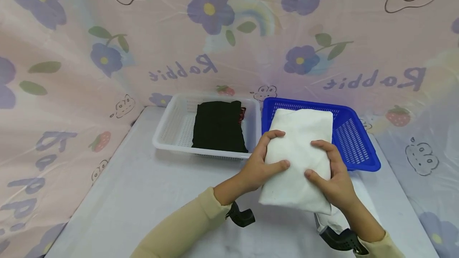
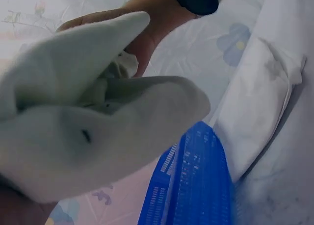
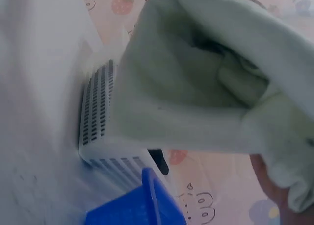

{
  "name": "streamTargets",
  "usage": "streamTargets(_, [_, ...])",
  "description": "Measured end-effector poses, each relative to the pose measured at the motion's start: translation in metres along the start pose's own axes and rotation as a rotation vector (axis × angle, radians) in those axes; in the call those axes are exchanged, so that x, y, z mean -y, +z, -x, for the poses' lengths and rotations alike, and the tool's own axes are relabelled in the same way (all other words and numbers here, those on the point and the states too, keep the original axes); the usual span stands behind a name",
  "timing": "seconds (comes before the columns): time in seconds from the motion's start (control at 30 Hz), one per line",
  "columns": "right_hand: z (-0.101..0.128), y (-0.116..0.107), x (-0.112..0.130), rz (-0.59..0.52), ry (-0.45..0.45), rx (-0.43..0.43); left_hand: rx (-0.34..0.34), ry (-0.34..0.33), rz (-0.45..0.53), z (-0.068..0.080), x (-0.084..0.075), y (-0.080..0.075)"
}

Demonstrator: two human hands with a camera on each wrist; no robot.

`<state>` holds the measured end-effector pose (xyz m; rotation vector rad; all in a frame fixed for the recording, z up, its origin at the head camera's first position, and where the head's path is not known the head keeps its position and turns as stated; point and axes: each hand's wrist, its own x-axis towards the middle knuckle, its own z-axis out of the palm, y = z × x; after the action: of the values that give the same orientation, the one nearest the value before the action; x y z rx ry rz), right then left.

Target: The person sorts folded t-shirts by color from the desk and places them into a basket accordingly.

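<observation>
A folded white cloth (image 1: 299, 150) is held up in front of me by both hands, overlapping the near part of the blue basket (image 1: 353, 138) in the head view. My left hand (image 1: 259, 168) grips its left edge, thumb on top. On the opposite edge my right hand (image 1: 337, 184) holds it, thumb and fingers over the top face. Both wrist views show the cloth (image 2: 132, 132) from the side, with its layers gaping apart and loose folds inside (image 3: 240, 83).
Left of the blue basket stands a white basket (image 1: 172, 130) with a folded black garment (image 1: 218, 126) and something red-patterned (image 1: 242, 114) beside it. Another white cloth (image 2: 255, 102) lies on the table, partly under my right forearm in the head view. A printed curtain (image 1: 251, 51) hangs behind.
</observation>
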<state>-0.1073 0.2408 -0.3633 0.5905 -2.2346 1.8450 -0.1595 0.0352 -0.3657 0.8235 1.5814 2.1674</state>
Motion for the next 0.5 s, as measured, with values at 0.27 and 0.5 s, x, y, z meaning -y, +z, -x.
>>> streamTargets(0.27, [-0.02, -0.017, -0.003, 0.118, 0.1, -0.017, -0.024, -0.023, -0.144, -0.024, 0.0, -0.009])
streamTargets(0.5, [-0.041, -0.036, -0.016, 0.225, 0.189, 0.052, -0.035, -0.078, -0.229, -0.05, 0.007, -0.022])
